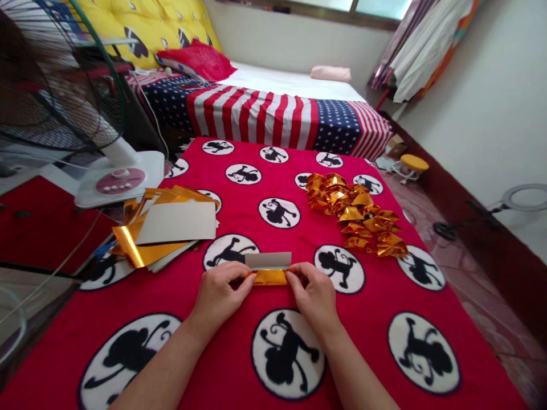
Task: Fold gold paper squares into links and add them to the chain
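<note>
A partly folded sheet of gold paper (270, 277) lies on the red cloth, its gold face nearest me and a grey flap standing along its far edge. My left hand (224, 287) pinches the left end between thumb and fingers. At the right end, my right hand (313, 290) holds it the same way. To the left is a loose stack of gold and grey sheets (177, 221). Several folded shiny gold paper pieces (359, 213) sit in a heap at the back right.
The red cloth (363, 359) with monkey prints covers the table. A fan (119, 176) stands at the left beside the paper stack. Beyond the table is a bed (273, 117); a yellow stool (413, 163) stands on the floor at right.
</note>
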### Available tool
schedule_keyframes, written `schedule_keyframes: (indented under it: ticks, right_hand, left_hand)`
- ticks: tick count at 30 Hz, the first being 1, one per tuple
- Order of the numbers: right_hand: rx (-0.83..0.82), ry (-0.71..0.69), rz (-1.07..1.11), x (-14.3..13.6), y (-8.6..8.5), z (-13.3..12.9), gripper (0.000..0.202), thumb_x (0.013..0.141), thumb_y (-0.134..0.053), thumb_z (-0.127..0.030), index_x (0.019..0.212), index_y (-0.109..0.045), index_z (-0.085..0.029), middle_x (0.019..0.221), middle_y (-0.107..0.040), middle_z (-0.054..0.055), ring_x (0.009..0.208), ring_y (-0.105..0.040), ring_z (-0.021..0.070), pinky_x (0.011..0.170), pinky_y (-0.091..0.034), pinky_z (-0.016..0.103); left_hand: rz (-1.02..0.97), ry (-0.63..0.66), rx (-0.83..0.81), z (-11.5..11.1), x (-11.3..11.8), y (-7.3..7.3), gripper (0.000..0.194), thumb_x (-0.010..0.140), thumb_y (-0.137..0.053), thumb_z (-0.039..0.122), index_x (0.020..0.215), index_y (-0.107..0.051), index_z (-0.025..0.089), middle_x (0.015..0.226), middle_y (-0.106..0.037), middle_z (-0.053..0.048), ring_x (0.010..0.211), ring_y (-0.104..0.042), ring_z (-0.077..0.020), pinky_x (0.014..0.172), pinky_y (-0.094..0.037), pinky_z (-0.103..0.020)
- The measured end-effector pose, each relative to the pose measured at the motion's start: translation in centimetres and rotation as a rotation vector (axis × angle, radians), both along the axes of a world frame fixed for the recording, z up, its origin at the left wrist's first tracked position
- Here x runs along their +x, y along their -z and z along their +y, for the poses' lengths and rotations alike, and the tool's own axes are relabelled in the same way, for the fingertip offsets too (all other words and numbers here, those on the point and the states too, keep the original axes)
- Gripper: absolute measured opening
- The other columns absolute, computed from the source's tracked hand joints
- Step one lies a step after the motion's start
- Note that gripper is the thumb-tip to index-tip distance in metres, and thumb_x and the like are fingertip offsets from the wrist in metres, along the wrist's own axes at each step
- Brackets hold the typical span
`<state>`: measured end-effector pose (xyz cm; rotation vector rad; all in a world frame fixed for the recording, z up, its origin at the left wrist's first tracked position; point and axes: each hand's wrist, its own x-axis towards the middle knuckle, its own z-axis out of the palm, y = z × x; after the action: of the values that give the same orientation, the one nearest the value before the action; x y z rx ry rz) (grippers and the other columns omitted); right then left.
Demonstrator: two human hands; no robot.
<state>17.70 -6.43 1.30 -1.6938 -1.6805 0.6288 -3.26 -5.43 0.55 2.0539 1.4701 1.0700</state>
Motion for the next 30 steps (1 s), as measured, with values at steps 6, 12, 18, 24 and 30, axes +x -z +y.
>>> schedule_keyframes:
  ticks: [6,12,18,24,30]
  right_hand:
    - [-0.041,0.058,-0.049,-0.34,-0.25,0.15,0.015,0.086,-0.060,-0.031,0.078,-0.069,-0.023,0.073,-0.069,-0.001,0.063,-0.060,0.0146,0.060,-0.038,0.026]
    - [-0.056,0.087,-0.110,-0.46,-0.31,0.24,0.015,0.086,-0.059,-0.032,0.080,-0.070,-0.024,0.076,-0.070,-0.001,0.066,-0.062,0.0161,0.061,-0.038,0.026]
    - [-0.076,0.094,-0.145,-0.58,-0.46,0.36,0.015,0.087,-0.058,-0.032,0.080,-0.070,-0.024,0.076,-0.070,-0.001,0.067,-0.062,0.0166,0.061,-0.037,0.026]
    - [-0.063,0.101,-0.156,-0.61,-0.41,0.35,0.016,0.087,-0.057,-0.032,0.079,-0.069,-0.024,0.074,-0.069,-0.001,0.066,-0.062,0.0160,0.060,-0.036,0.026]
    - [-0.057,0.110,-0.167,-0.68,-0.20,0.32,0.016,0.087,-0.057,-0.033,0.078,-0.067,-0.024,0.073,-0.069,-0.002,0.065,-0.061,0.0151,0.059,-0.035,0.025]
  left_hand:
    - [0.015,-0.008,-0.015,-0.10,0.12,-0.03,0.015,0.083,-0.062,0.020,0.068,-0.061,0.019,0.078,-0.070,-0.001,0.071,-0.064,-0.0142,0.066,-0.050,-0.025]
    - [0.058,-0.045,-0.023,-0.14,0.31,-0.10,0.019,0.085,-0.060,0.021,0.067,-0.060,0.019,0.082,-0.066,-0.002,0.078,-0.061,-0.0151,0.070,-0.047,-0.027]
    - [0.127,-0.079,-0.022,-0.04,0.39,0.09,0.019,0.088,-0.058,0.022,0.070,-0.063,0.019,0.085,-0.063,-0.003,0.083,-0.058,-0.0165,0.076,-0.047,-0.029]
    - [0.163,-0.105,-0.028,0.01,0.61,-0.02,0.020,0.087,-0.058,0.023,0.067,-0.060,0.019,0.084,-0.062,-0.003,0.082,-0.057,-0.0168,0.074,-0.046,-0.029]
    - [0.171,-0.123,-0.034,-0.02,0.76,-0.16,0.023,0.085,-0.059,0.020,0.062,-0.054,0.019,0.082,-0.060,-0.002,0.080,-0.056,-0.0164,0.073,-0.046,-0.029]
